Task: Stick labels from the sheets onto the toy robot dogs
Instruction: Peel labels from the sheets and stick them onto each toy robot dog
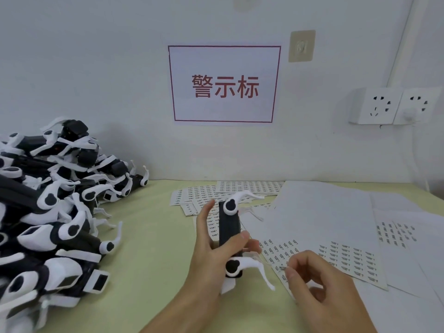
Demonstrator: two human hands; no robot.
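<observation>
My left hand (pixel 211 258) holds one toy dog (pixel 229 227) tight, and my right hand (pixel 319 284) pinches a small label (pixel 283 268) above the sheet (pixel 341 258).

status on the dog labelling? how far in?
Done: can't tell; no finished dogs visibly set apart. In hand: left hand holds one toy dog, right hand pinches a label at the label sheet. Left: the big pile of dogs.

Soft, even light fills the scene, the heap of black-and-white plastic toy dogs (pixel 52 212) casting a faint grey shadow on the pale wall (pixel 96 68) behind. Wide-angle distortion bends lines at the frame edges; fine label print is soft and unreadable.
</observation>
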